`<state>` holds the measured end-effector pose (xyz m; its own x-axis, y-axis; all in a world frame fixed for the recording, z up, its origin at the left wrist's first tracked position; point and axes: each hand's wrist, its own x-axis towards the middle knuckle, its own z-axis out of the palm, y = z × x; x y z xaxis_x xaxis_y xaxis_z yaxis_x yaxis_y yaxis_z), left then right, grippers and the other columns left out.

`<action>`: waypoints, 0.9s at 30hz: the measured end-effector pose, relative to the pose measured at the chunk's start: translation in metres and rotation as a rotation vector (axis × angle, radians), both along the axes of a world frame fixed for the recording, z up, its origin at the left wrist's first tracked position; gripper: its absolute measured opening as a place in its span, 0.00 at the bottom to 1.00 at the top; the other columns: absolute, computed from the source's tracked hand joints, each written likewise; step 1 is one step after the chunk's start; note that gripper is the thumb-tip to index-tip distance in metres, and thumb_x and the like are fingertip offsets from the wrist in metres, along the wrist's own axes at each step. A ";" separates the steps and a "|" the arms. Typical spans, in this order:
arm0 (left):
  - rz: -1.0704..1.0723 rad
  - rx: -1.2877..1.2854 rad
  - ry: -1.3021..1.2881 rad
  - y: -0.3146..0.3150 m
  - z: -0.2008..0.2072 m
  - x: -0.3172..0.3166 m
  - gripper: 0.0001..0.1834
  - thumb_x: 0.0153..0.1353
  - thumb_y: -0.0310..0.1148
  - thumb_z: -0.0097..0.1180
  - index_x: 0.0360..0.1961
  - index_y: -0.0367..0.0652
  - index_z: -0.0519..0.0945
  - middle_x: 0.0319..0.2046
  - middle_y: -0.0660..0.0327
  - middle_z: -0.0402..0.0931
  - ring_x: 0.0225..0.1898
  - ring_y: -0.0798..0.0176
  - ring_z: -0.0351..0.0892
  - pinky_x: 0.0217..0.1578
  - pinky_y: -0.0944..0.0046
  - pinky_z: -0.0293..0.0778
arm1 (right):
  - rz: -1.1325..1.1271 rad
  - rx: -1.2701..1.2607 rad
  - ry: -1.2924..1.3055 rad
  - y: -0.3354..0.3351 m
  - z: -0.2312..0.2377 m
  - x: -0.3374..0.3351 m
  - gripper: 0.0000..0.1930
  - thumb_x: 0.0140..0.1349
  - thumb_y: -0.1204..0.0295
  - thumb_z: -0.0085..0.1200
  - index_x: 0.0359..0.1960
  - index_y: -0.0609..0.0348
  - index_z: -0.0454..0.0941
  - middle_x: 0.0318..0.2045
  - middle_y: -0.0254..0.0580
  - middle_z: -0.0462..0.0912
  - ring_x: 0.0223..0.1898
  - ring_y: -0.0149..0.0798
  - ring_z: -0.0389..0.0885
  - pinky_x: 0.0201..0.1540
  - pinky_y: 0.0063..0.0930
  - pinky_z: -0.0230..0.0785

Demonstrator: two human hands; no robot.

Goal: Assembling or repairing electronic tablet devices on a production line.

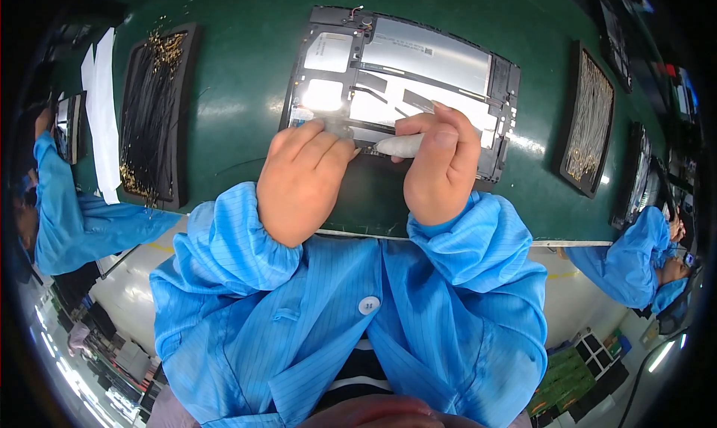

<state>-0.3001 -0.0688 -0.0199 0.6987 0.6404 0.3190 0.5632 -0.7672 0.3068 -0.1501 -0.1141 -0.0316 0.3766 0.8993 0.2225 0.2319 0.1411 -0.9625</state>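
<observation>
An opened tablet-like device lies on the bench in front of me, its black frame holding shiny silver panels. My right hand grips a white, thick pen-like tool, with its tapered tip down at the near edge of the device. Just left of that tip, my left hand rests over the near-left part of the frame, fingers bent and together. Its fingertips and whatever they press or pinch are hidden. A thin black cable runs out to the left from under this hand.
On the left, a dark tray holds many black cables with gold ends, beside a white sheet. Another tray of grey cables stands on the right. Co-workers' blue sleeves show at both sides of the green bench.
</observation>
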 end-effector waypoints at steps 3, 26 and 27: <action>-0.012 -0.019 0.011 0.000 0.001 0.000 0.12 0.40 0.26 0.48 0.30 0.39 0.73 0.30 0.59 0.71 0.39 0.57 0.68 0.40 0.60 0.62 | -0.019 0.002 -0.012 -0.001 -0.002 -0.001 0.14 0.62 0.65 0.31 0.45 0.61 0.56 0.28 0.45 0.73 0.24 0.28 0.70 0.26 0.19 0.65; 0.628 -1.467 -0.373 -0.013 0.030 -0.025 0.15 0.51 0.41 0.51 0.30 0.39 0.73 0.28 0.60 0.72 0.24 0.64 0.72 0.26 0.67 0.68 | -0.057 -0.343 0.222 0.027 0.012 0.006 0.17 0.59 0.60 0.35 0.35 0.65 0.62 0.22 0.42 0.73 0.18 0.32 0.72 0.21 0.21 0.64; 0.652 -1.465 -0.392 -0.017 0.024 -0.030 0.15 0.51 0.41 0.51 0.30 0.39 0.73 0.28 0.60 0.72 0.24 0.64 0.72 0.26 0.67 0.68 | -0.042 -0.357 0.435 0.029 0.021 0.005 0.19 0.60 0.59 0.34 0.40 0.66 0.59 0.22 0.43 0.73 0.18 0.31 0.72 0.20 0.20 0.64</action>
<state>-0.3297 -0.0859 0.0042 0.2360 0.6721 -0.7019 0.3726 0.6045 0.7041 -0.1451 -0.0849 -0.0108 0.4024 0.8726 -0.2767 -0.1987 -0.2119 -0.9569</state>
